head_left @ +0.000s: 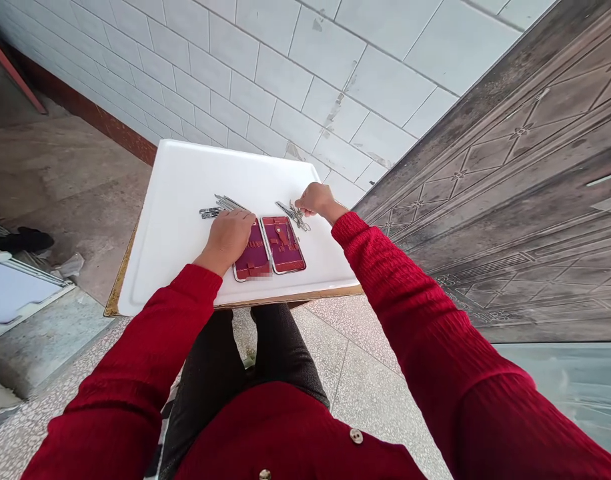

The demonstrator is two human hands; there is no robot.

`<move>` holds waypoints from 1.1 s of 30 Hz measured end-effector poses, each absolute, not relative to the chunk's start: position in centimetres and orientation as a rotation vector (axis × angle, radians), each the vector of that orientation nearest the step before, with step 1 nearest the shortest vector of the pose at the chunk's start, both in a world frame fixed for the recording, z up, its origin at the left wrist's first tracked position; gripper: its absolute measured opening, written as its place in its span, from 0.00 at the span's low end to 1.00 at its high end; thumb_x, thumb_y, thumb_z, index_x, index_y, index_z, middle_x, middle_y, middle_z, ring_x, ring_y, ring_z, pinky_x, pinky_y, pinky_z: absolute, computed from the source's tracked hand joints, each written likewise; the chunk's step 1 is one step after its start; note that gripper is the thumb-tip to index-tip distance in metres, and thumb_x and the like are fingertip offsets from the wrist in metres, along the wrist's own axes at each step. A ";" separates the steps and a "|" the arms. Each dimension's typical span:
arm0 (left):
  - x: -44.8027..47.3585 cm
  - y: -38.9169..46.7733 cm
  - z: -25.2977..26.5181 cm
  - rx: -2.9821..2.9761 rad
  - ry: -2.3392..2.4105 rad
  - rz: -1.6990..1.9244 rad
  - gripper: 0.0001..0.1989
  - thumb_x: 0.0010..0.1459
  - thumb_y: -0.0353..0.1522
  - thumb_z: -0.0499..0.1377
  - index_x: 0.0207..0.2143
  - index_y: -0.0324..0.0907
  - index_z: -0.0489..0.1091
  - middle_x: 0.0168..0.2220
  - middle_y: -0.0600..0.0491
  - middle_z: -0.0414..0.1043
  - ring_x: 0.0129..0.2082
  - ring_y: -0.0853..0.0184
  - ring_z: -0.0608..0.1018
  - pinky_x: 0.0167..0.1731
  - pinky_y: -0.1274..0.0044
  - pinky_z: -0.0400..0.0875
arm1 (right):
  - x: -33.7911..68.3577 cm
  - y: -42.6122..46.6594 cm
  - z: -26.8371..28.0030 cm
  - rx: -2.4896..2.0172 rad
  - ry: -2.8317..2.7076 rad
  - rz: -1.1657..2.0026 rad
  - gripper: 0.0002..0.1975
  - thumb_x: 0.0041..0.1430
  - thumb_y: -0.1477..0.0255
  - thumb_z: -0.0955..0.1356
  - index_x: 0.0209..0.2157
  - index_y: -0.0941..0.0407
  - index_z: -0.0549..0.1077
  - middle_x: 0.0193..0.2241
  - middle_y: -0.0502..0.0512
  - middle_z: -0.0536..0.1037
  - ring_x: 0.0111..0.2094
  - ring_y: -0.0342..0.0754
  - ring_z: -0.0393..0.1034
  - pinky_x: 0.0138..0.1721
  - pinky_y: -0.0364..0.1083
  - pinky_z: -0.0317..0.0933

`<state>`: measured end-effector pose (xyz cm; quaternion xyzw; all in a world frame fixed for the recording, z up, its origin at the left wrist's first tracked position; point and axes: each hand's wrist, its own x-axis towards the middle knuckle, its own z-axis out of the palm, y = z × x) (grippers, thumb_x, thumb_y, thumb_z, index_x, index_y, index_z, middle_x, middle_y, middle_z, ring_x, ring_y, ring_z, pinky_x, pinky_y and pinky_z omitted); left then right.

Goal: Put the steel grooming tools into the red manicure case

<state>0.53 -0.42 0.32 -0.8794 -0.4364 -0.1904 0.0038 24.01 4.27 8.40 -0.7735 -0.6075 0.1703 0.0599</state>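
Note:
An open manicure case (289, 267) with a purple and red lining lies on the white tabletop (185, 173). My left hand (230, 235) is closed over the upper left edge of the case, its thumb hidden. My right hand (315, 200) pinches at small metal scissors (296, 217) to the right of the case. Other metal tools lie together with them, and I cannot tell them all apart. Beyond my left hand are several slim metal tools (225, 200) and nail clippers (210, 213). Loops and slots show in both halves of the case.
A white tiled wall (265, 67) runs behind the table. Close on the right stands a carved grey-brown door (485, 187). At the lower left is a white-topped metal-framed object (20, 287), with a dark item (25, 240) behind it. My legs are under the table's front edge.

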 end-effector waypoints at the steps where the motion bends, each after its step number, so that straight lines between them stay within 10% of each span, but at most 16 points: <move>1: 0.5 -0.4 0.3 -2.753 -1.365 -0.594 0.19 0.68 0.23 0.48 0.50 0.32 0.77 0.53 0.37 0.80 0.54 0.49 0.80 0.52 0.60 0.72 | 24.2 4.4 8.2 -2.351 -1.830 0.513 0.16 0.56 0.81 0.70 0.17 0.57 0.69 0.16 0.52 0.73 0.25 0.47 0.76 0.40 0.45 0.74; 16: 0.4 -0.2 0.2 -2.750 -1.343 -0.629 0.18 0.67 0.24 0.50 0.49 0.34 0.78 0.52 0.36 0.81 0.54 0.49 0.81 0.51 0.60 0.73 | 23.1 -0.3 7.6 -2.177 -1.937 0.777 0.15 0.59 0.80 0.71 0.19 0.57 0.72 0.20 0.51 0.78 0.20 0.42 0.71 0.30 0.42 0.68; 27: 0.5 -0.6 0.6 -2.770 -1.362 -0.585 0.18 0.68 0.24 0.48 0.50 0.32 0.77 0.52 0.36 0.80 0.55 0.50 0.79 0.53 0.61 0.71 | 19.2 -1.0 5.6 -2.245 -2.215 0.152 0.08 0.55 0.76 0.77 0.38 0.58 0.80 0.32 0.65 0.82 0.48 0.63 0.79 0.47 0.50 0.73; 33: 0.7 -0.3 0.3 -2.801 -1.355 -0.603 0.19 0.68 0.23 0.47 0.49 0.30 0.77 0.52 0.33 0.79 0.54 0.49 0.78 0.52 0.59 0.70 | 19.4 -0.3 5.8 -2.421 -2.169 0.471 0.06 0.53 0.81 0.77 0.32 0.59 0.79 0.20 0.57 0.75 0.36 0.60 0.79 0.45 0.54 0.75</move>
